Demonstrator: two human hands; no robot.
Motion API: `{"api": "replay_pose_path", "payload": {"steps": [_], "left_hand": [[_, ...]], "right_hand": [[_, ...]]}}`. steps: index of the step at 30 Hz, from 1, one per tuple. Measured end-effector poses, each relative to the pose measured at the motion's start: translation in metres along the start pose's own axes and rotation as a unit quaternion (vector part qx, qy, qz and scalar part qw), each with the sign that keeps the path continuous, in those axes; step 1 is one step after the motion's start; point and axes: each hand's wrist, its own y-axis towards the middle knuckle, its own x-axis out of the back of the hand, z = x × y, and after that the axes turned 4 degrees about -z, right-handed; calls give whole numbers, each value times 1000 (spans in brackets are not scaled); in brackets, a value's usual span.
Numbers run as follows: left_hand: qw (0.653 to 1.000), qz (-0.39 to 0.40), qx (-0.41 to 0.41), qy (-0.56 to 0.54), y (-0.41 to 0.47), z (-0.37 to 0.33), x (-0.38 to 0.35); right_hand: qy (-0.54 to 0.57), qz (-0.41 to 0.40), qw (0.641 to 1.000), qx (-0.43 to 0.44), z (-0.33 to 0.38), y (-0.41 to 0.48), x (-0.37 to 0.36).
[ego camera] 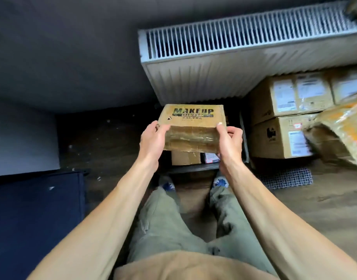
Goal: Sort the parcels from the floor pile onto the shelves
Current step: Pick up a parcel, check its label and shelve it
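Directly ahead of the person, at about waist height, a taped brown cardboard box printed "MAKEUP" (191,122) is held in the air between both hands, in front of the lower edge of a white radiator (234,57). The left hand (153,139) grips its left end with the thumb lying along the top edge, and the fingers are hidden behind the box. The right hand (230,141) clasps the right end, thumb on the top corner and fingers curled round the far side. The smaller print under the big word is too blurred to read. Below the held box, a small plain carton (184,157) and a labelled packet (211,157) show only as strips, the rest being covered by the box and wrists. To the right, two stacked cartons (280,118) with white labels stand under the radiator. A motion-blurred yellow-orange parcel (343,128) overlaps them and is cut off by the frame edge. A grid mat (284,179) lies on the floor near the right foot. A dark blue surface (32,219) fills the lower left, and what it is cannot be told.
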Motion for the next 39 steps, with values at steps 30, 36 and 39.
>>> {"api": "replay_pose_path", "payload": {"steps": [30, 36, 39], "left_hand": [[759, -282, -580, 87, -159, -208, 138], [549, -272, -713, 341, -146, -166, 132], [482, -260, -753, 365, -138, -149, 136]], "right_hand": [[187, 288, 939, -18, 235, -171, 26], [236, 446, 856, -109, 271, -194, 21], [203, 437, 866, -138, 267, -188, 23]]}}
